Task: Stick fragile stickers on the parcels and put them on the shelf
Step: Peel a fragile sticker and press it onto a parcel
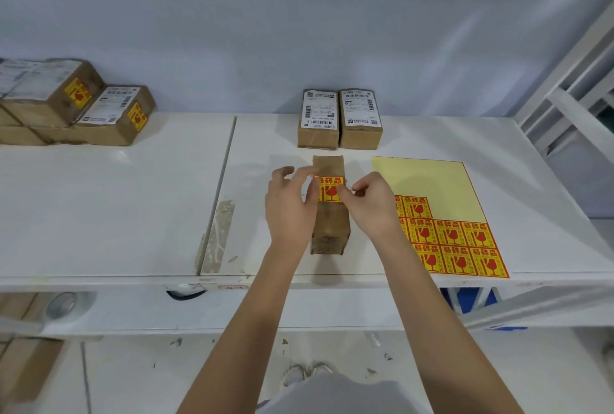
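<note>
A narrow brown cardboard parcel lies lengthwise on the white table in front of me. A yellow and red fragile sticker lies across its top. My left hand pinches the sticker's left edge and my right hand pinches its right edge. To the right lies the yellow sticker sheet, with several stickers left on its lower part.
Two labelled parcels stand side by side behind the one I work on. At the far left is a stack of stickered parcels. A white shelf frame rises at the right. A tape roll sits below the table edge.
</note>
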`<state>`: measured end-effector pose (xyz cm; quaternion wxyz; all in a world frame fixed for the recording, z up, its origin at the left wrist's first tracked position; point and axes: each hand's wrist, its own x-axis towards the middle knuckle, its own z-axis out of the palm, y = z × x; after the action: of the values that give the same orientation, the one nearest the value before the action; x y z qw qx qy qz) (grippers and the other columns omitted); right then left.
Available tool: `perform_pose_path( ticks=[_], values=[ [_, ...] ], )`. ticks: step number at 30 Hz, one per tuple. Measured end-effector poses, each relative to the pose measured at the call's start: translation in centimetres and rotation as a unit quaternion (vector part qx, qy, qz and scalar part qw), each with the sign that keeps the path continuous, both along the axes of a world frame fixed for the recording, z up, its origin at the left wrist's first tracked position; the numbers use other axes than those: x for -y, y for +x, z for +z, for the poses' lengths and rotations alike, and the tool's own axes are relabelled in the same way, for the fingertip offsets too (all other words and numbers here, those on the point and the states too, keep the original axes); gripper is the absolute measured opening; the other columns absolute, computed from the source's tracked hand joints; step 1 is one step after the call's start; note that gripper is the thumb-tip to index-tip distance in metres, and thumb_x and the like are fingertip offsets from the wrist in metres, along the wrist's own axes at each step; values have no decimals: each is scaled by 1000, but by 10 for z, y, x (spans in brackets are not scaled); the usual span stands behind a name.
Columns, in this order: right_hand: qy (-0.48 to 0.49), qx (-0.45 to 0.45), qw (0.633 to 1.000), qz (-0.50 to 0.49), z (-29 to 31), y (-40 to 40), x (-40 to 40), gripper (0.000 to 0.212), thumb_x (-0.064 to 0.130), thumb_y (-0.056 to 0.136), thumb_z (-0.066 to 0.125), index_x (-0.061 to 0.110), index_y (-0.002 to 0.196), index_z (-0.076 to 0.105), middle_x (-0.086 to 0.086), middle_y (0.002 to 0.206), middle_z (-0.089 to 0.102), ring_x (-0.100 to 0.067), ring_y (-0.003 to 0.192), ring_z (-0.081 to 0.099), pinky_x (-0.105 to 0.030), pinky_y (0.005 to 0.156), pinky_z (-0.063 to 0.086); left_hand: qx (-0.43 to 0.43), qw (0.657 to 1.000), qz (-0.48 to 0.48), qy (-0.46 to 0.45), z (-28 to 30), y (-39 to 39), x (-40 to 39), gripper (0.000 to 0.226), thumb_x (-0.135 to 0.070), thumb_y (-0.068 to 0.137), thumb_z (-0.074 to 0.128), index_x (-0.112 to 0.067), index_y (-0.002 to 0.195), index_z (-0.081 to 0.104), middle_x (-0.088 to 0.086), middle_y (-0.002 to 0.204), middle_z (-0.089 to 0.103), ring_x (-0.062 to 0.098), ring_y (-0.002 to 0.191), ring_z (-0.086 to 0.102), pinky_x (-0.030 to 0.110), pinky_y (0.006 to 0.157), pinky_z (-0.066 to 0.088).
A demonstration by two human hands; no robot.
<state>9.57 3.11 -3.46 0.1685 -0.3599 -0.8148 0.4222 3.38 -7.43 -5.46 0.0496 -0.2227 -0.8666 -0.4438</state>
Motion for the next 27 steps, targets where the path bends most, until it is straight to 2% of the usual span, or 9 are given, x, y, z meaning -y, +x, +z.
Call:
perform_pose_path(
  ticks=[2, 4, 6, 8, 10, 13, 16, 25, 27],
  values=[
    [-6, -7, 1000, 4, -4, 2, -1, 23, 26, 88, 63, 9, 89, 47, 6, 70, 46, -11, 67, 48, -16, 54, 36, -6, 997, -33, -66, 0, 2, 5, 31, -34, 96, 48, -32, 125, 59, 11, 145, 38, 27, 128, 41, 43, 101, 39],
    [12, -28, 1000, 3, -8, 5, 2, 22, 28, 90, 61, 9, 94, 49, 4, 77, 52, -16, 75, 55, -20, 59, 42, 25, 984, -80, -156, 1, 6, 10, 42, -42, 99, 36, -40, 140, 37, 7, 157, 14, 27, 141, 18, 43, 111, 22],
    [113, -57, 991, 36, -13, 9, 6, 28, 31, 94, 53, 8, 110, 54, -3, 104, 60, -22, 99, 58, -27, 79, 47, 83, 970, -120, -196, 3, 8, 11, 47, -46, 99, 25, -46, 146, 15, 2, 159, -2, 25, 145, 1, 43, 116, 9],
    [218, -37, 966, 134, -16, 13, 14, 46, 37, 98, 36, 10, 134, 47, -5, 140, 46, -21, 132, 37, -30, 105, 31, 104, 963, -138, -207, 4, 7, 12, 49, -42, 100, 21, -47, 146, 4, 1, 159, -8, 23, 146, -6, 41, 117, 2],
    [284, 1, 934, 216, -15, 16, 22, 57, 42, 99, 16, 14, 146, 31, 2, 155, 25, -13, 145, 9, -31, 116, 13, 99, 956, -150, -231, 2, 5, 14, 51, -37, 101, 20, -41, 148, 1, 1, 158, -11, 21, 145, -10, 39, 118, -2],
    [309, 68, 914, 252, -13, 16, 28, 70, 49, 91, -6, 15, 150, 12, 4, 158, 10, -8, 145, -10, -34, 120, 1, 96, 948, -163, -256, -1, 3, 17, 54, -35, 101, 21, -37, 148, -4, 2, 158, -13, 20, 145, -14, 40, 118, -5],
    [301, 127, 912, 248, -8, 16, 25, 80, 56, 83, -14, 16, 151, 3, 3, 159, 0, -7, 144, -14, -31, 118, -9, 94, 946, -163, -264, 2, 4, 16, 53, -39, 101, 19, -40, 147, -7, 3, 158, -12, 20, 145, -14, 41, 118, -5],
    [299, 159, 910, 238, -7, 20, 19, 77, 59, 86, -11, 18, 151, -1, 4, 158, -9, -7, 142, -20, -32, 115, -13, 109, 942, -173, -267, 6, 4, 14, 50, -43, 101, 12, -43, 146, -9, 4, 159, -5, 21, 146, -9, 43, 118, -2],
    [287, 163, 914, 237, -7, 20, 19, 66, 55, 95, -1, 18, 151, -1, 4, 158, -10, -7, 142, -20, -32, 116, -12, 119, 939, -182, -267, 7, 5, 14, 50, -42, 101, 11, -42, 147, -8, 4, 159, -3, 21, 146, -7, 42, 117, 0]
  ],
)
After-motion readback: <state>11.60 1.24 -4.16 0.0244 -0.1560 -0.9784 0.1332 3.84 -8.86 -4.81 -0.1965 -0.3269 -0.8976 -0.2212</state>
